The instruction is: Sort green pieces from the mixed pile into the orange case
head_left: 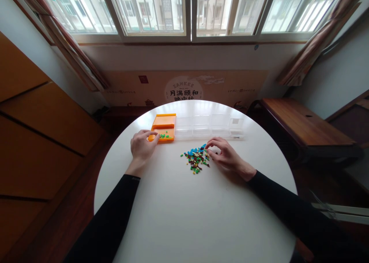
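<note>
A small heap of tiny bricks [196, 159] in blue, green, brown and beige lies on the round white table [196, 217]. My right hand [226, 155] rests at the heap's right edge, its fingertips pinched together on the nearest pieces. My left hand [142, 145] lies at the left side of an orange box [164, 127], fingertips touching its front left corner. A few green bricks [165, 135] lie inside the orange box. Whether either hand holds a piece is too small to tell.
Right of the orange box runs a row of clear plastic compartments [209, 126]. A dark wooden bench [302, 124] stands to the right of the table and a wooden cabinet [34, 140] to the left. Behind are a window and curtains.
</note>
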Demonstrator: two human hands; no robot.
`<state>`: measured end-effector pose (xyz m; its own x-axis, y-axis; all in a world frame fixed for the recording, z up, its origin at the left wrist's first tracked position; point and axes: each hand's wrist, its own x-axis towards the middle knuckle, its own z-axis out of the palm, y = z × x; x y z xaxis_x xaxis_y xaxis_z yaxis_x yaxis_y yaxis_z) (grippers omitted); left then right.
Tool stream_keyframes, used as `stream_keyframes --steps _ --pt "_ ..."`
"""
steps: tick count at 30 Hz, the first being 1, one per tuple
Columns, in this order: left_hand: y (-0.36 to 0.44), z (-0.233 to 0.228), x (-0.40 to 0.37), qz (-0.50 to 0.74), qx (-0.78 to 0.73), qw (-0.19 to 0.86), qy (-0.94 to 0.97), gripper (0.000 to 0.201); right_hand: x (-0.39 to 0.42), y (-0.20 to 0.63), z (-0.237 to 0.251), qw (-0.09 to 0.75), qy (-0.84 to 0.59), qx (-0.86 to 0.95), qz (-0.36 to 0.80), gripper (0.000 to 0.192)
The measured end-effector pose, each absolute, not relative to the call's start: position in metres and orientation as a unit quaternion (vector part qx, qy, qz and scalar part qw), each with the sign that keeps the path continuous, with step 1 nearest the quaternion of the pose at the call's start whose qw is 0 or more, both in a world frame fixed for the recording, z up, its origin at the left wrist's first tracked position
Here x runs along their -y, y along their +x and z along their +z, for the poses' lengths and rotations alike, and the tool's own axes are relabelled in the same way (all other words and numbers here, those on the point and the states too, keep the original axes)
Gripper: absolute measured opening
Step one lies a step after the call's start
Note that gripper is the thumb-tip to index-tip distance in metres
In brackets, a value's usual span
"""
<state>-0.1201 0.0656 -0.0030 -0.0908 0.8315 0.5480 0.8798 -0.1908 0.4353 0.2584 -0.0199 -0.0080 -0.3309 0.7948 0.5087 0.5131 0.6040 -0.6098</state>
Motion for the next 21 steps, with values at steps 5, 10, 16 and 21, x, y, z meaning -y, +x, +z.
stream_keyframes --steps 5,10,16,21 --pt "-0.114 -0.002 -0.062 -0.408 0.595 0.042 -0.692 0.018 0.018 0.261 -0.012 0.395 -0.436 0.794 0.151 0.024" --pt "-0.089 0.004 -0.045 -0.432 0.461 0.002 -0.775 0.018 0.017 0.261 -0.014 0.390 -0.460 0.789 0.116 0.019" --pt "-0.055 -0.002 -0.022 -0.366 0.313 -0.062 -0.874 0.011 0.017 0.260 -0.013 0.378 -0.440 0.808 0.102 0.019" --pt "-0.047 -0.005 -0.016 -0.344 0.284 -0.082 -0.891 0.011 0.017 0.259 -0.009 0.366 -0.434 0.817 0.101 0.018"
